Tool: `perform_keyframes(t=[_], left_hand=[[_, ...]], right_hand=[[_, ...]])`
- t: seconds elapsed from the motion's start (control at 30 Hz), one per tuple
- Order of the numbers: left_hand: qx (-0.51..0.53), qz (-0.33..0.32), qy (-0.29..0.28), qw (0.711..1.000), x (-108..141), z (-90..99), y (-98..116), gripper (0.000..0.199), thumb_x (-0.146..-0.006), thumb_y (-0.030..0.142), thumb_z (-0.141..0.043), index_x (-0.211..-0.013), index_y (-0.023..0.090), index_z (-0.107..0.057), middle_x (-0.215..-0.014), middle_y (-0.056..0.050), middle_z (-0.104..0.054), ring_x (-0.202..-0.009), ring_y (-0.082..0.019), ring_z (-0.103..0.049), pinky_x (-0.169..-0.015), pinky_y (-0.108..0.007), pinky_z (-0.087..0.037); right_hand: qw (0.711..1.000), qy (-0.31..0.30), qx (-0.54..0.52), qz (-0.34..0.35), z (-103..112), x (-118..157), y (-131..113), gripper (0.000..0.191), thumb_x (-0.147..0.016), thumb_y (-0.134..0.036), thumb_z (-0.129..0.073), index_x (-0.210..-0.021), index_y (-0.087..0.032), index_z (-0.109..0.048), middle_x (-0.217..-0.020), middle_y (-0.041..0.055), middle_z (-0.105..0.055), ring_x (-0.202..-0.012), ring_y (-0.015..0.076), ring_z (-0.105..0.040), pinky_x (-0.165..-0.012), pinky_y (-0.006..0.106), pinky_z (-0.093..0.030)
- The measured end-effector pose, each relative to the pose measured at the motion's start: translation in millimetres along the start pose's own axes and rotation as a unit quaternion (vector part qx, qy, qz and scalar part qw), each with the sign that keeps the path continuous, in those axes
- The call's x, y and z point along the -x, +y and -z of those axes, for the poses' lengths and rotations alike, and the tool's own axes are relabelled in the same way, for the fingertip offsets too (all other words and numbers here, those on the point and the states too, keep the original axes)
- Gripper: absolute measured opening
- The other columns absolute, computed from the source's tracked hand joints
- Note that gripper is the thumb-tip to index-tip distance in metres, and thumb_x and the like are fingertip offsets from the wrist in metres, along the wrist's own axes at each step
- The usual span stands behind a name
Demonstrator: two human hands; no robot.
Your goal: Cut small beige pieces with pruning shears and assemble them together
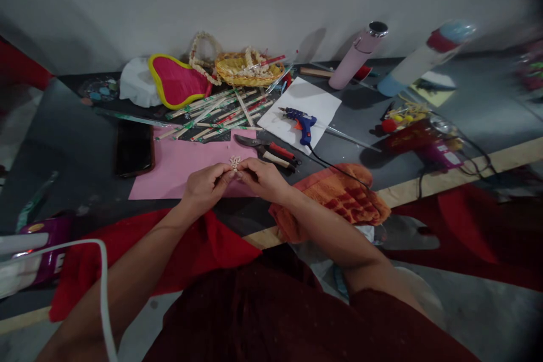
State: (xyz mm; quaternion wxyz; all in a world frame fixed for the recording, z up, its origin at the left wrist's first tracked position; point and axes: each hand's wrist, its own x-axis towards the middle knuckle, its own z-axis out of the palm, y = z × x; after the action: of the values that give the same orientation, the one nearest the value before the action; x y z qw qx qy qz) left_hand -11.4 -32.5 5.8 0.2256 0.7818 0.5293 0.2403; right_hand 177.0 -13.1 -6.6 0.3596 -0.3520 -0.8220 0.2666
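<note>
Between the fingertips of my left hand (208, 185) and my right hand (263, 179) is a small cluster of pale wooden pieces (235, 163). Both hands are closed on it in a pinch, above the lower edge of a pink sheet (169, 164). Pruning shears (271, 153) with red and cream handles lie just beyond my right hand. A blue glue gun (302, 123) rests on a white sheet (292, 96). Wrapped wooden sticks (229, 113) lie in a loose pile behind the pink sheet.
A dark phone (134, 148) lies at the left. At the back stand a wicker basket (248, 76), a pink bottle (356, 59) and a pale blue bottle (407, 70). An orange towel (343, 195) lies by my right forearm, with the glue gun's cable crossing it.
</note>
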Motion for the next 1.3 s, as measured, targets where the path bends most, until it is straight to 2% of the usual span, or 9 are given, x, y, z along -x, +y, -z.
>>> perform_keyframes(t=[0.3, 0.43, 0.6, 0.77, 1.03, 1.3], left_hand=[[-0.029, -0.010, -0.013, 0.999, -1.9, 2.3, 0.9, 0.031, -0.092, 0.042, -0.040, -0.097, 0.023, -0.065, -0.089, 0.000, -0.072, -0.078, -0.014, -0.064, -0.067, -0.023, -0.043], [-0.059, -0.020, -0.028, 0.998, -2.0, 0.5, 0.0, 0.031, -0.092, 0.039, -0.041, -0.102, 0.024, -0.065, -0.096, -0.001, -0.072, -0.087, -0.016, -0.066, -0.071, -0.025, -0.045], [-0.069, -0.042, 0.010, 0.997, 0.3, -3.5, -2.3, 0.031, -0.091, 0.039, -0.044, -0.103, 0.021, -0.066, -0.100, -0.005, -0.072, -0.092, -0.018, -0.067, -0.079, -0.027, -0.048], [-0.077, -0.020, 0.048, 0.996, 2.7, -4.4, -1.0, 0.027, -0.089, 0.040, -0.049, -0.098, 0.021, -0.066, -0.092, -0.003, -0.073, -0.083, -0.017, -0.068, -0.072, -0.026, -0.048], [-0.093, -0.013, 0.046, 0.995, 3.8, -0.1, 2.2, 0.023, -0.088, 0.037, -0.050, -0.092, 0.023, -0.068, -0.087, -0.001, -0.074, -0.078, -0.016, -0.068, -0.068, -0.025, -0.046], [-0.043, -0.015, 0.061, 0.997, 3.9, 2.9, 3.0, 0.025, -0.088, 0.039, -0.050, -0.090, 0.022, -0.069, -0.086, -0.002, -0.074, -0.076, -0.015, -0.067, -0.069, -0.025, -0.047]], right_hand=[[1.000, -0.024, -0.011, 0.000, 2.6, 0.4, -1.0, 0.012, -0.090, -0.023, -0.045, -0.093, -0.018, -0.056, -0.084, 0.0035, -0.063, -0.075, 0.0121, -0.058, -0.071, 0.024, -0.045], [0.999, -0.035, -0.007, -0.009, 2.0, 0.0, -0.8, 0.013, -0.091, -0.024, -0.045, -0.093, -0.017, -0.056, -0.084, 0.0037, -0.062, -0.076, 0.0129, -0.058, -0.072, 0.025, -0.045], [0.999, -0.031, -0.029, -0.009, 1.7, -0.5, -0.6, 0.012, -0.089, -0.022, -0.045, -0.090, -0.017, -0.056, -0.082, 0.0028, -0.060, -0.074, 0.0123, -0.055, -0.070, 0.024, -0.043], [0.998, -0.027, -0.054, -0.034, 3.2, -0.3, -2.0, 0.013, -0.089, -0.025, -0.046, -0.087, -0.017, -0.056, -0.074, 0.0006, -0.056, -0.065, 0.0109, -0.049, -0.062, 0.023, -0.039], [0.995, -0.030, -0.083, -0.042, 1.5, 0.7, -3.2, 0.016, -0.090, -0.028, -0.045, -0.087, -0.017, -0.057, -0.076, 0.0006, -0.056, -0.064, 0.0099, -0.047, -0.061, 0.023, -0.039], [0.993, -0.034, -0.109, -0.042, 1.9, 0.7, -4.4, 0.012, -0.088, -0.028, -0.048, -0.089, -0.018, -0.054, -0.078, 0.0008, -0.057, -0.066, 0.0101, -0.050, -0.062, 0.022, -0.042]])
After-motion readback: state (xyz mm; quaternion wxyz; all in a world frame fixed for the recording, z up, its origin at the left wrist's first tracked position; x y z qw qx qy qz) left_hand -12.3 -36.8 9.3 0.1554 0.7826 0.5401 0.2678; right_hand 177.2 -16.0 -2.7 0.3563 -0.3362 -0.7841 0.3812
